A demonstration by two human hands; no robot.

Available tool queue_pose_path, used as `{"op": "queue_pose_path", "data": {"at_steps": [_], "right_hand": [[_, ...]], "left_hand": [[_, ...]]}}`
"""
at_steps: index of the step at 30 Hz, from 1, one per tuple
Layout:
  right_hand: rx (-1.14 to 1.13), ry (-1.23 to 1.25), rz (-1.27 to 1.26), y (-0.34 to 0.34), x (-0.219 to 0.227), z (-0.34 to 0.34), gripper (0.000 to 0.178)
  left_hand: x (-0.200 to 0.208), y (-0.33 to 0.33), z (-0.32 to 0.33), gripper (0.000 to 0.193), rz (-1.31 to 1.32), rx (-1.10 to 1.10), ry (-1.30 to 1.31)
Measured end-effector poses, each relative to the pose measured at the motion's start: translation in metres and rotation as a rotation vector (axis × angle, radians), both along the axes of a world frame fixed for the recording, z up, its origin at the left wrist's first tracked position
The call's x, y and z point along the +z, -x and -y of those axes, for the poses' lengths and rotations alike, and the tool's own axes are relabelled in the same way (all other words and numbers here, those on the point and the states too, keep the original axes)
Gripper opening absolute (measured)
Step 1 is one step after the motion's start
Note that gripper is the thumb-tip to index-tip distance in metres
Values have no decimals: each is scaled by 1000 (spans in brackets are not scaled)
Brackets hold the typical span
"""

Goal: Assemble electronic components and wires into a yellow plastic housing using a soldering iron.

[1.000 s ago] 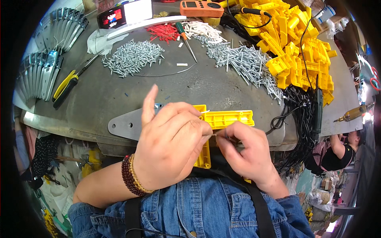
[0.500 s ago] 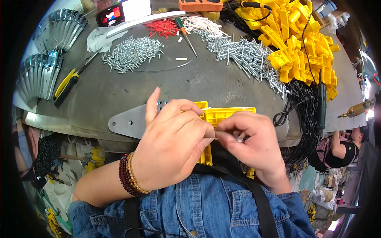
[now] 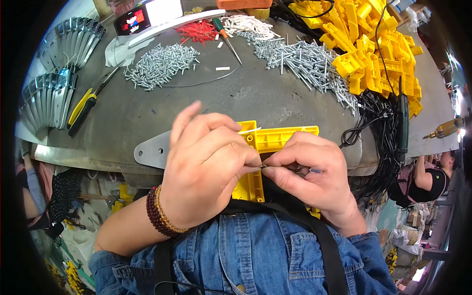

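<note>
Thumb against forefinger, the left hand [image 3: 201, 167] pinches, its other fingers raised; the right hand [image 3: 317, 172] pinches too, its tips almost meeting the left's. Between them is a tiny dark piece [image 3: 263, 167], possibly a wire end, though too small to be sure. A grey bit [image 3: 315, 170] shows inside the right hand's curl. Below, partly hidden, the yellow frame [image 3: 290, 139] lies by the table [image 3: 246, 105] edge, right of a steel plate [image 3: 152, 151]. Farther off lie screws [image 3: 160, 66] and bolts [image 3: 314, 66].
</note>
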State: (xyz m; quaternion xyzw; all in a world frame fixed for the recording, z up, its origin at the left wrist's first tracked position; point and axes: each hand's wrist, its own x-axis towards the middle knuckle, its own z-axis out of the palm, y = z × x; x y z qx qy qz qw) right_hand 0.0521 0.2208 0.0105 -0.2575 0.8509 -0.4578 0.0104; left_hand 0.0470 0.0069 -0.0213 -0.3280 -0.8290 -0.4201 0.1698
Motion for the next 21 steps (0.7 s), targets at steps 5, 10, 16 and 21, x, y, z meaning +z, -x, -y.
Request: {"op": "queue_pose_path", "data": {"at_steps": [5,10,16,21], "right_hand": [[7,-101,-304,6,-8,2,11],[88,-257,-610,9,-7,3,7],[-67,-177,-149,32,0,11,8],[-14,-576,-285,29,-1,23,6]], "left_hand": [[2,3,0,14,-270,126,201],[2,5,2,10,-286,70,248],[21,5,28,23,-83,193,175],[14,-4,46,14,-57,72,326]]}}
